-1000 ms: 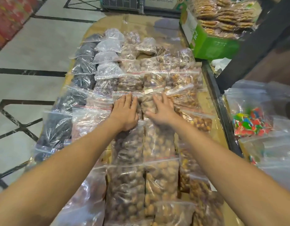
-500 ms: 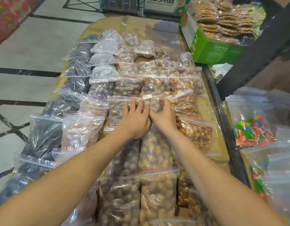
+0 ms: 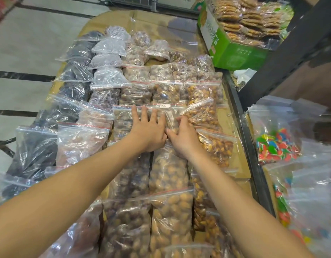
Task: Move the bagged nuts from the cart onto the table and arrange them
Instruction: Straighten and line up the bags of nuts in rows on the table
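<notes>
Rows of clear zip bags of nuts and dark dried fruit cover the cardboard-topped table [image 3: 228, 116]. My left hand [image 3: 148, 130] lies flat with spread fingers on a bag of brown nuts [image 3: 123, 121] in the middle row. My right hand [image 3: 183, 135] presses on the neighbouring bag of lighter nuts [image 3: 171, 116], its thumb touching my left hand. Its fingertips reach the edge of a tilted bag of golden nuts [image 3: 202, 110]. Neither hand lifts a bag.
A green box [image 3: 235, 54] stacked with bagged biscuits stands at the table's far right corner. A black metal frame [image 3: 251, 146] runs along the right edge. Beyond it lie bags of coloured candy [image 3: 276, 146]. Tiled floor is on the left.
My two hands have slid closer together on the middle bags and now touch. The left hand's fingers have spread wider.
</notes>
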A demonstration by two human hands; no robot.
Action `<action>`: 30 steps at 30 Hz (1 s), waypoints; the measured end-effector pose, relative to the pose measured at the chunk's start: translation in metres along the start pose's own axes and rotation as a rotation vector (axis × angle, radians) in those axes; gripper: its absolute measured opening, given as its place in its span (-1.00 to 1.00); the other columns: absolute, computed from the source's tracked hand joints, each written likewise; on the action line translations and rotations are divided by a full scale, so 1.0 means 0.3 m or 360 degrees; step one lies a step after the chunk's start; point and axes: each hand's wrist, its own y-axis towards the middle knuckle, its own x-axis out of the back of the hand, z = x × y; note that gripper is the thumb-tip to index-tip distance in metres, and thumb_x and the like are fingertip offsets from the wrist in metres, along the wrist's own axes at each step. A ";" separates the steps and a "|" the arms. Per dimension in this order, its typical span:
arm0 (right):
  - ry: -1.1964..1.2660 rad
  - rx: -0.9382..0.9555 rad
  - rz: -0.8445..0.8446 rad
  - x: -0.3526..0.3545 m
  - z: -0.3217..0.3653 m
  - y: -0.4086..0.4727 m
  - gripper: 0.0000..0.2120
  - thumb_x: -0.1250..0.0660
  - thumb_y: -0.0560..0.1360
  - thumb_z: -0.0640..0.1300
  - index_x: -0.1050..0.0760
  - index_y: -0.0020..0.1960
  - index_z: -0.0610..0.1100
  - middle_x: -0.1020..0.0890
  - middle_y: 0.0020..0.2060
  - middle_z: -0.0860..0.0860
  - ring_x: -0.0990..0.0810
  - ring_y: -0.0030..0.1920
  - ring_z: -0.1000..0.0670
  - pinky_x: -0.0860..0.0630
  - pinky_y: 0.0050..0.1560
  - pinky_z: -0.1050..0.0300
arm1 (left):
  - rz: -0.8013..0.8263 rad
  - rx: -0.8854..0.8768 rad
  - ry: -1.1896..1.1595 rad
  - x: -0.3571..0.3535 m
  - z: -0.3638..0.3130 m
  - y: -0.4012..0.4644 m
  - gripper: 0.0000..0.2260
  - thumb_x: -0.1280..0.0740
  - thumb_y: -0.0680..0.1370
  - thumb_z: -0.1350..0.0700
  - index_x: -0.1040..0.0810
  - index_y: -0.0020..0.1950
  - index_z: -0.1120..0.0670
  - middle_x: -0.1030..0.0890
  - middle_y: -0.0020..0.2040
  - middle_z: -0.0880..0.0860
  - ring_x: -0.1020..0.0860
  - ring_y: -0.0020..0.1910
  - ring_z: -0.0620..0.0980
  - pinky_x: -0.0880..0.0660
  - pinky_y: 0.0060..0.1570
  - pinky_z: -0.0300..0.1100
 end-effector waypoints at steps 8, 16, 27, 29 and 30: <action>-0.0459 0.0289 0.0565 0.003 -0.029 0.037 -0.35 -0.10 0.73 -0.15 0.20 0.67 -0.17 0.22 0.67 -0.07 0.16 0.67 -0.16 0.07 0.66 -0.08 | -0.0072 -0.0242 -0.0029 -0.016 -0.003 -0.004 -0.37 0.10 0.68 -0.11 0.20 0.65 0.17 0.21 0.65 0.21 0.20 0.63 0.23 0.22 0.54 0.29; -0.0332 0.0219 0.0488 -0.030 -0.021 -0.027 -0.38 0.02 0.75 -0.11 0.31 0.66 -0.16 0.34 0.64 -0.07 0.27 0.65 -0.01 0.17 0.65 0.05 | 0.0064 -0.0228 -0.0142 0.001 -0.020 0.018 -0.39 0.10 0.68 -0.10 0.20 0.66 0.12 0.24 0.66 0.15 0.19 0.64 0.21 0.23 0.52 0.34; -0.0114 0.0094 -0.0006 0.034 -0.056 -0.040 -0.80 -0.54 0.48 -0.13 -0.57 0.03 -0.01 -0.63 -0.10 0.04 -0.58 -0.01 0.00 -0.41 -0.05 0.12 | -0.0063 -0.0182 -0.0320 -0.113 -0.059 -0.198 -0.36 0.09 0.69 -0.20 0.02 0.65 0.18 0.06 0.65 0.26 -0.09 0.62 0.19 -0.01 0.58 0.09; -0.0130 0.0070 0.0003 0.032 -0.050 -0.031 -0.78 -0.54 0.48 -0.13 -0.54 0.04 -0.03 -0.63 -0.03 -0.01 -0.58 0.01 -0.03 -0.39 -0.04 0.12 | -0.0028 -0.0139 -0.0288 -0.101 -0.067 -0.184 -0.33 0.12 0.68 -0.24 0.07 0.66 0.16 0.11 0.65 0.25 -0.03 0.63 0.19 0.02 0.58 0.12; -0.0142 0.0069 0.0009 0.035 -0.050 -0.032 -0.78 -0.53 0.49 -0.14 -0.55 0.07 -0.05 -0.63 -0.01 -0.02 -0.57 0.03 -0.05 -0.38 -0.03 0.12 | -0.0004 -0.0118 -0.0283 -0.090 -0.071 -0.180 -0.32 0.13 0.67 -0.25 0.09 0.66 0.16 0.13 0.66 0.24 0.00 0.63 0.22 0.05 0.58 0.15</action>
